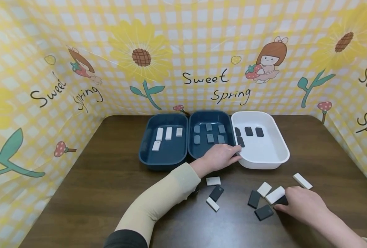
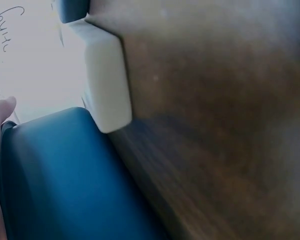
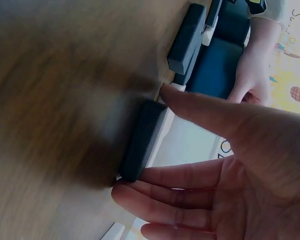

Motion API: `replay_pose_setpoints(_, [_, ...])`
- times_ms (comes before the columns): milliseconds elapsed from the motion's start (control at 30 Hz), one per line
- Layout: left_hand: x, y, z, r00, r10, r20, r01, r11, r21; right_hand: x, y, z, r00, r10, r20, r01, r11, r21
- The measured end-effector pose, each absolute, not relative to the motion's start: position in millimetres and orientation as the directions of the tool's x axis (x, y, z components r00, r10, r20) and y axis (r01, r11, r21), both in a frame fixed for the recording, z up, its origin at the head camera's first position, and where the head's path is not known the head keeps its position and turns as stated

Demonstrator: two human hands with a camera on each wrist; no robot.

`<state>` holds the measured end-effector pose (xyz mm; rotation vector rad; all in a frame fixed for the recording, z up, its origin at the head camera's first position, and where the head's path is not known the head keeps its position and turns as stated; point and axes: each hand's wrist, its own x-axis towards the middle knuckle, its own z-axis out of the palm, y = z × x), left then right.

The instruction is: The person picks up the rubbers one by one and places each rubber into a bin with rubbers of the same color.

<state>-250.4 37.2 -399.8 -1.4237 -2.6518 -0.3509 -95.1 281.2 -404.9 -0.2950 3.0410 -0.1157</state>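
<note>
My left hand (image 1: pixel 218 156) reaches over the near left corner of the white tray (image 1: pixel 265 153). Its fingertips are at the lower end of a black block (image 1: pixel 240 142) lying in that tray; whether they pinch it is unclear. On the table to the right, my right hand (image 1: pixel 305 205) holds another black block (image 3: pixel 142 140) between thumb and fingers, standing on its edge in the right wrist view. Close by lie a white block (image 1: pixel 275 195), a smaller white block (image 1: pixel 264 189) and two black blocks, one upright-oriented (image 1: pixel 254 199) and one slanted (image 1: pixel 264 212).
A left blue tray (image 1: pixel 163 162) holds several white blocks, and the middle blue tray (image 1: pixel 193 151) several grey-blue ones. Before them lie a white block (image 1: pixel 213 181), a black block (image 1: pixel 216 193) and a narrow white block (image 1: pixel 212 204). Far right is a long white block (image 1: pixel 302 181).
</note>
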Motion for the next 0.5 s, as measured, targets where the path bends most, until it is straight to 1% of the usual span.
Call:
replay_pose_setpoints(267, [-250.8,38.6,-400.1,-0.553,0.805,0.212,0.833,0.53,0.159,-101.2,279.3,-401.2,-0.974,-0.208,-0.094,-0.202,0.977,-0.068])
replay_pose_setpoints(500, [-250.6,38.1,-401.9,-0.549,0.809,0.212,0.836,0.532,0.133,-100.5,280.9,-401.6,-0.968,-0.221,-0.124,-0.213,0.974,-0.073])
